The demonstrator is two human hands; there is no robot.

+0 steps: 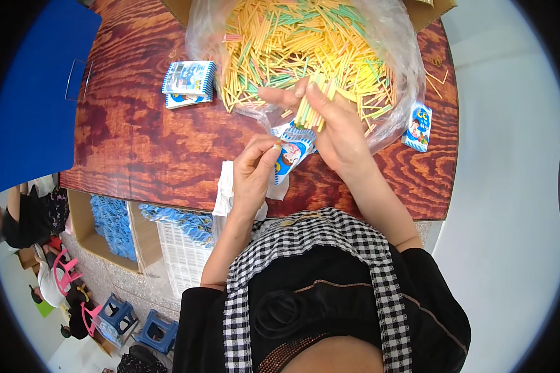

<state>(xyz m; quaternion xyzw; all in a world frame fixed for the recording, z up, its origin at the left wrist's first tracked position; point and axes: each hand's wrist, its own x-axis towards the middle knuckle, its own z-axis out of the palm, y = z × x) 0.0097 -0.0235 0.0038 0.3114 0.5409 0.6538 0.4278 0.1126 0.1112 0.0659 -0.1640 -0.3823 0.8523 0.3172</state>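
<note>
Blue board [37,81] lies at the far left of your red-brown wooden table [149,149], and below the table edge sit a cardboard box of blue packets [112,227] and a white crate [183,252] holding more. On the table top two small blue-and-white packets [188,84] lie stacked, well apart from your hands. Your left hand [252,177] pinches the open mouth of another blue-and-white packet [292,152], fingers closed narrowly on its edge, with a white cloth [226,186] just beneath the wrist. Your right hand [333,127] grips a small bundle of yellow and green sticks [310,112], its lower ends touching the packet mouth. Behind it a clear plastic bag [392,37] spills the loose sticks [292,43]. One more packet [418,127] lies at the right, just beside the bag.
</note>
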